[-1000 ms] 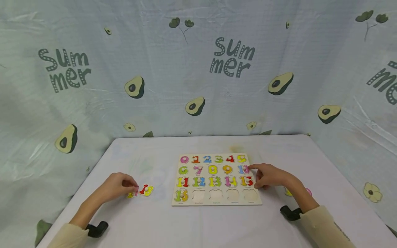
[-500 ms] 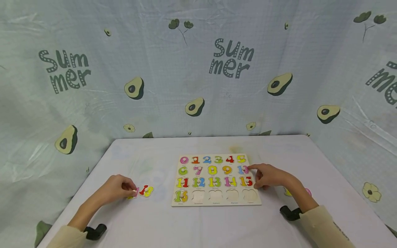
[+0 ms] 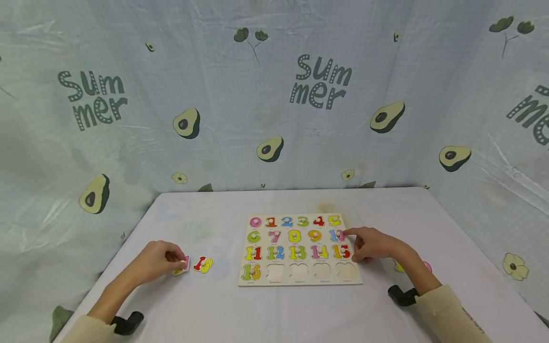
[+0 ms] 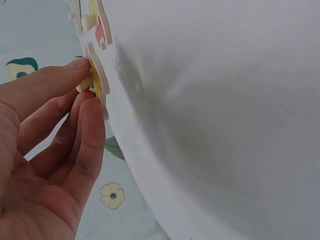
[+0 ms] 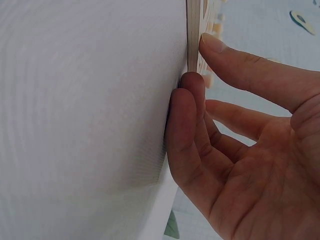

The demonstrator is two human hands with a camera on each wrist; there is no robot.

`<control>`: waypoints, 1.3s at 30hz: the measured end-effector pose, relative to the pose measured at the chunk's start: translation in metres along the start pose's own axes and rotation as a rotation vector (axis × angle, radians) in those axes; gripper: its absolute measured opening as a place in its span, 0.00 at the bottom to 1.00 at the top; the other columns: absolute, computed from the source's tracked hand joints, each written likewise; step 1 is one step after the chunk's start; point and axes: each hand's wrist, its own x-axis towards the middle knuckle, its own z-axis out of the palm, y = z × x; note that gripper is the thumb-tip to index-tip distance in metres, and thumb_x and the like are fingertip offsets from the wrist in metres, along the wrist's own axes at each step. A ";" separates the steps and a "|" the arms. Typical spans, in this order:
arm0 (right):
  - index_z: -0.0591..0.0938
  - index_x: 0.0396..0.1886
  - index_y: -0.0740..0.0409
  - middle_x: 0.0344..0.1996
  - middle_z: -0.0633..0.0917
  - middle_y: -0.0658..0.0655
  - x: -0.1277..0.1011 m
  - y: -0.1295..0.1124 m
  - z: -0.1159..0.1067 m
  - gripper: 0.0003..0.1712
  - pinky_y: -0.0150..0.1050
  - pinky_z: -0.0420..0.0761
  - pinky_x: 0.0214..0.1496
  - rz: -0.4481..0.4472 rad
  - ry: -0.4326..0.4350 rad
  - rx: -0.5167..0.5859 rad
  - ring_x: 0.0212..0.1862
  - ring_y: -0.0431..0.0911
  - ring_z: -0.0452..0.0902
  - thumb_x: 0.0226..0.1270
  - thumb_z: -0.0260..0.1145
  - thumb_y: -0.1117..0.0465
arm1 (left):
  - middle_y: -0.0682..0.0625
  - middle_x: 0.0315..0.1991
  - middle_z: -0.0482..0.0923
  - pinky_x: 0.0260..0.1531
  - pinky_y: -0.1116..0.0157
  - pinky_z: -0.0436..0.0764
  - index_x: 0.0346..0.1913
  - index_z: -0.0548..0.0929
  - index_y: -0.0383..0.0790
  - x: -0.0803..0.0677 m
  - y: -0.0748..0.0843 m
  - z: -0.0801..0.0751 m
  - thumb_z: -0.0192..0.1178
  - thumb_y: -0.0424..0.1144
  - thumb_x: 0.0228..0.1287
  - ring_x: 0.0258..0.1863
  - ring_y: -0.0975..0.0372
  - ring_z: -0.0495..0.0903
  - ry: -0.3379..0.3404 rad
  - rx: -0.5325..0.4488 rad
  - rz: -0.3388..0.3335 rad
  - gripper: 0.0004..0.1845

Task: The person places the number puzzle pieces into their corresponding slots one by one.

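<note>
Little has shifted since the earlier frames: both hands sit where they were, and the pink-and-yellow number piece (image 3: 182, 267) now stands slightly apart from the "18" piece (image 3: 203, 264). At lower left, the left hand (image 3: 157, 259) pinches that piece by its peg, thumb and fingertips (image 4: 85, 67) closed on it against the white table (image 3: 223, 309). At centre lies the wooden number puzzle board (image 3: 299, 248), its bottom row mostly unfilled. The right hand (image 3: 372, 244) rests at the board's right edge, fingers loosely extended, index tip beside the "10".
</note>
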 end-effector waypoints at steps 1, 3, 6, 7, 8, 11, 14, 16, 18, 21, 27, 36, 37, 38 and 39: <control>0.70 0.74 0.67 0.27 0.78 0.54 0.000 0.000 0.000 0.44 0.39 0.77 0.33 -0.001 -0.001 0.000 0.28 0.45 0.74 0.59 0.77 0.65 | 0.57 0.25 0.80 0.27 0.70 0.74 0.32 0.89 0.42 0.000 0.001 0.000 0.78 0.37 0.55 0.27 0.65 0.73 0.005 -0.001 0.006 0.06; 0.70 0.74 0.67 0.27 0.78 0.54 0.000 0.000 0.000 0.44 0.39 0.77 0.33 0.000 -0.001 -0.002 0.28 0.45 0.74 0.59 0.77 0.65 | 0.57 0.25 0.80 0.27 0.70 0.75 0.31 0.89 0.42 -0.001 0.003 -0.001 0.77 0.36 0.55 0.27 0.66 0.73 0.016 -0.001 0.025 0.06; 0.70 0.74 0.67 0.28 0.78 0.54 -0.001 0.000 0.000 0.43 0.39 0.77 0.32 -0.004 0.001 -0.003 0.28 0.45 0.74 0.59 0.76 0.65 | 0.57 0.25 0.80 0.28 0.71 0.76 0.32 0.89 0.43 -0.001 0.007 -0.002 0.77 0.35 0.55 0.27 0.67 0.74 0.032 0.002 0.047 0.05; 0.70 0.74 0.67 0.28 0.78 0.54 -0.001 0.000 0.000 0.43 0.39 0.77 0.32 -0.005 0.001 -0.003 0.28 0.45 0.74 0.59 0.76 0.65 | 0.57 0.26 0.80 0.28 0.71 0.76 0.32 0.89 0.43 -0.001 0.009 -0.002 0.77 0.35 0.55 0.27 0.68 0.74 0.037 0.002 0.058 0.05; 0.70 0.73 0.67 0.28 0.78 0.54 -0.001 0.000 0.000 0.43 0.39 0.77 0.32 -0.005 0.000 -0.001 0.28 0.45 0.74 0.59 0.76 0.65 | 0.58 0.26 0.81 0.28 0.71 0.76 0.32 0.89 0.43 -0.001 0.011 -0.002 0.77 0.35 0.55 0.27 0.68 0.74 0.039 0.001 0.067 0.05; 0.70 0.74 0.67 0.28 0.78 0.54 -0.001 0.000 0.000 0.43 0.39 0.77 0.32 -0.007 -0.001 0.005 0.28 0.45 0.74 0.59 0.76 0.65 | 0.58 0.27 0.81 0.28 0.71 0.77 0.32 0.89 0.43 -0.002 0.021 -0.004 0.77 0.35 0.55 0.27 0.69 0.74 0.041 -0.005 0.093 0.05; 0.69 0.74 0.67 0.28 0.78 0.54 -0.001 0.001 0.000 0.44 0.39 0.77 0.32 -0.012 0.000 0.001 0.28 0.45 0.74 0.59 0.77 0.65 | 0.58 0.27 0.82 0.29 0.71 0.78 0.32 0.89 0.44 -0.001 0.031 -0.005 0.77 0.35 0.55 0.27 0.71 0.74 0.039 -0.019 0.133 0.05; 0.69 0.74 0.67 0.27 0.78 0.54 -0.001 0.001 0.000 0.44 0.39 0.77 0.32 -0.013 0.001 -0.001 0.28 0.45 0.74 0.59 0.77 0.64 | 0.59 0.27 0.82 0.29 0.71 0.78 0.33 0.89 0.43 0.000 0.038 -0.005 0.77 0.35 0.56 0.27 0.72 0.74 0.035 -0.027 0.157 0.05; 0.69 0.74 0.67 0.28 0.78 0.54 -0.001 0.000 0.000 0.44 0.39 0.77 0.32 -0.013 0.001 -0.001 0.28 0.45 0.74 0.59 0.77 0.64 | 0.60 0.27 0.82 0.30 0.71 0.79 0.33 0.89 0.43 0.001 0.043 -0.006 0.77 0.35 0.56 0.27 0.73 0.75 0.030 -0.029 0.179 0.05; 0.70 0.74 0.67 0.28 0.78 0.54 -0.001 0.000 0.001 0.44 0.39 0.77 0.32 -0.009 -0.001 0.000 0.28 0.45 0.74 0.59 0.77 0.64 | 0.60 0.27 0.82 0.30 0.71 0.79 0.33 0.89 0.44 0.005 0.051 -0.006 0.76 0.35 0.57 0.27 0.73 0.75 0.029 -0.026 0.216 0.05; 0.69 0.75 0.67 0.28 0.78 0.54 -0.001 0.000 0.000 0.45 0.39 0.77 0.32 -0.014 -0.003 -0.008 0.28 0.45 0.74 0.59 0.77 0.64 | 0.60 0.27 0.82 0.30 0.71 0.79 0.34 0.89 0.43 0.018 0.067 -0.001 0.75 0.36 0.58 0.27 0.72 0.75 0.004 -0.039 0.249 0.04; 0.69 0.75 0.66 0.28 0.78 0.54 -0.001 0.000 0.000 0.45 0.39 0.76 0.32 -0.004 0.003 -0.009 0.28 0.45 0.74 0.59 0.77 0.64 | 0.59 0.28 0.84 0.33 0.71 0.81 0.35 0.90 0.42 0.038 0.094 0.013 0.76 0.36 0.58 0.28 0.73 0.76 -0.052 -0.075 0.328 0.05; 0.69 0.75 0.65 0.28 0.78 0.54 0.000 0.000 0.000 0.45 0.38 0.76 0.32 -0.003 0.002 -0.008 0.28 0.45 0.74 0.59 0.77 0.64 | 0.59 0.29 0.84 0.33 0.71 0.81 0.35 0.90 0.42 0.040 0.097 0.015 0.76 0.36 0.58 0.28 0.73 0.76 -0.060 -0.081 0.336 0.04; 0.69 0.75 0.65 0.28 0.78 0.54 0.000 0.001 0.000 0.45 0.38 0.76 0.32 -0.002 0.002 -0.009 0.28 0.45 0.74 0.59 0.77 0.63 | 0.59 0.29 0.84 0.32 0.71 0.80 0.35 0.90 0.42 0.042 0.100 0.017 0.76 0.36 0.59 0.28 0.73 0.76 -0.067 -0.085 0.341 0.04; 0.69 0.75 0.65 0.29 0.78 0.54 0.001 0.001 0.000 0.45 0.38 0.76 0.32 -0.002 0.001 -0.011 0.28 0.45 0.74 0.59 0.77 0.63 | 0.59 0.29 0.84 0.32 0.72 0.80 0.35 0.90 0.42 0.044 0.103 0.020 0.76 0.36 0.59 0.28 0.73 0.76 -0.076 -0.091 0.345 0.04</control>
